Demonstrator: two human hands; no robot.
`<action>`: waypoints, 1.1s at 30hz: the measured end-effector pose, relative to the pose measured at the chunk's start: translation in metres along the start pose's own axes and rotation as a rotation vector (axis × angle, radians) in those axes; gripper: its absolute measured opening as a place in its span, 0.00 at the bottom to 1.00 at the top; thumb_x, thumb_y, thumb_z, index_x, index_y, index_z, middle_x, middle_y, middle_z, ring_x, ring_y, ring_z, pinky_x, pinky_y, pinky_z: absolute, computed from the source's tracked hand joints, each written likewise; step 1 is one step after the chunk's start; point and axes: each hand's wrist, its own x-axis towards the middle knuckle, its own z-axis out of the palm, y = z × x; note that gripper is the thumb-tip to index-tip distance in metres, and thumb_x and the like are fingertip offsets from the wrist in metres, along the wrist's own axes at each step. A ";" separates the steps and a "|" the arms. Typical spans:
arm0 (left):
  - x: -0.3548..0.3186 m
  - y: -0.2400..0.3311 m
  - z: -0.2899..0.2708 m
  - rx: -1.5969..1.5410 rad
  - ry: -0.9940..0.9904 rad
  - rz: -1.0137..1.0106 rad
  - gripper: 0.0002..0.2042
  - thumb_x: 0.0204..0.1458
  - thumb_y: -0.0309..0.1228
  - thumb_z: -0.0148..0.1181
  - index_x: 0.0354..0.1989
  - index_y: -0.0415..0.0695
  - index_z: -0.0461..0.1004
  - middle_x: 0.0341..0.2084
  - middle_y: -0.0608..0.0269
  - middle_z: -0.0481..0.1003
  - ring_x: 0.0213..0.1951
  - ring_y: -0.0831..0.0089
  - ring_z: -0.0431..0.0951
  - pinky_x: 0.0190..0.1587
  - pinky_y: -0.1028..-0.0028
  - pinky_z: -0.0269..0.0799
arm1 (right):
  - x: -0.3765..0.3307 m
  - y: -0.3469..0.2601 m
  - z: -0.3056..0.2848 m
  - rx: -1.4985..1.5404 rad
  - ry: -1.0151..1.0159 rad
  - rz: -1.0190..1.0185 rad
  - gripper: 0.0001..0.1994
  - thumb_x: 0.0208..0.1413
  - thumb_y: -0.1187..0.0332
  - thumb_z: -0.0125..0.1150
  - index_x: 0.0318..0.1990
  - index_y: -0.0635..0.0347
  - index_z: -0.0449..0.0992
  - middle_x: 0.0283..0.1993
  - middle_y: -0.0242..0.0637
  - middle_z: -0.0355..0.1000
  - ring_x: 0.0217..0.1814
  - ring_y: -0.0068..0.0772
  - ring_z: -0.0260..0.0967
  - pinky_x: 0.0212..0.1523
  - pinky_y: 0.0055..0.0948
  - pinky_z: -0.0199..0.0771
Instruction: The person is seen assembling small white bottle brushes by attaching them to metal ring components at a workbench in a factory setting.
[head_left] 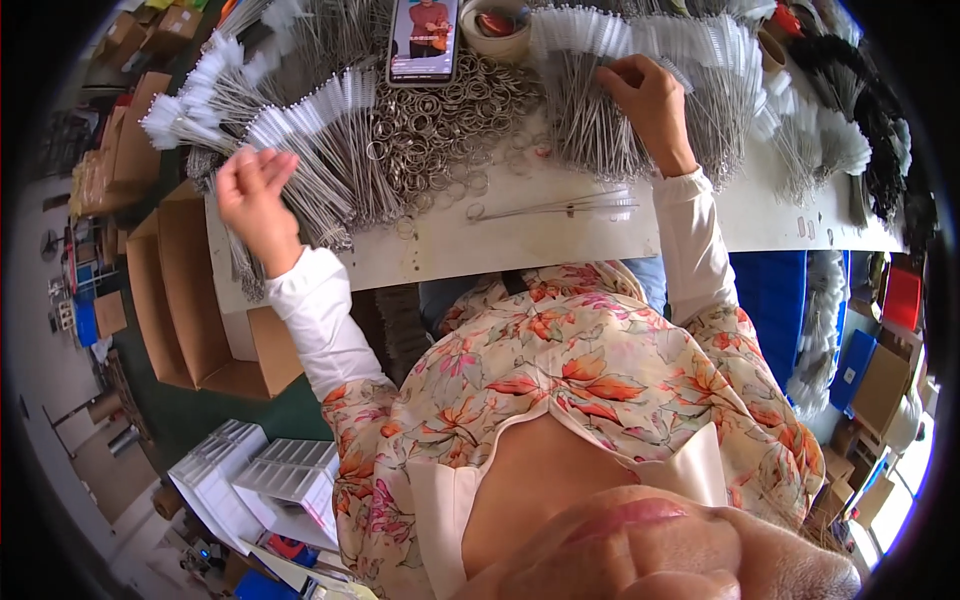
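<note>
Small wire brushes with white bristle heads and thin metal stems lie in thick bundles on the white worktable (pixel 480 250). At the right bundle (pixel 590 110), my right hand (pixel 650 105) has its thumb and fingers pinched at the bristle ends of a brush. My left hand (pixel 258 205) is raised over the front edge of the left bundle (pixel 310 150), fingers half bent and a little apart, with nothing visible in them. Between the bundles spreads a heap of metal split rings (pixel 440 130). Several loose brushes (pixel 560 208) lie near the table's front edge, a ring at their left end.
A phone (pixel 425 40) stands behind the rings, beside a round tub (pixel 495 30). More white brushes (pixel 840 140) and black ones (pixel 880 100) lie at the right. An open cardboard box (pixel 200 300) stands left of the table, white plastic drawers (pixel 270 480) below it.
</note>
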 end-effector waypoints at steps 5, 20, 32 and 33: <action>0.039 -0.012 -0.104 0.363 0.164 -0.054 0.10 0.53 0.35 0.57 0.37 0.42 0.74 0.21 0.66 0.71 0.20 0.79 0.67 0.22 0.80 0.66 | 0.000 0.002 0.002 -0.024 0.056 -0.001 0.16 0.47 0.57 0.63 0.33 0.62 0.78 0.29 0.40 0.76 0.31 0.36 0.75 0.35 0.30 0.72; 0.053 -0.079 -0.149 1.238 -0.217 0.063 0.10 0.47 0.35 0.61 0.29 0.39 0.75 0.24 0.53 0.77 0.27 0.65 0.76 0.32 0.70 0.69 | 0.013 0.004 -0.012 0.476 0.124 0.240 0.11 0.44 0.62 0.66 0.34 0.57 0.80 0.22 0.30 0.72 0.22 0.17 0.65 0.26 0.18 0.67; 0.055 -0.050 -0.158 1.370 -0.359 0.079 0.08 0.45 0.31 0.55 0.27 0.39 0.75 0.23 0.55 0.76 0.27 0.60 0.76 0.34 0.67 0.69 | 0.005 0.090 -0.170 0.097 0.489 0.056 0.08 0.56 0.69 0.50 0.34 0.60 0.76 0.24 0.30 0.69 0.22 0.18 0.64 0.24 0.20 0.64; 0.053 -0.045 -0.155 1.368 -0.355 0.062 0.08 0.45 0.30 0.55 0.28 0.38 0.75 0.22 0.56 0.75 0.26 0.62 0.75 0.33 0.68 0.69 | 0.000 0.104 -0.171 -0.084 0.559 -0.069 0.07 0.53 0.70 0.53 0.32 0.60 0.78 0.23 0.32 0.71 0.22 0.21 0.64 0.25 0.25 0.64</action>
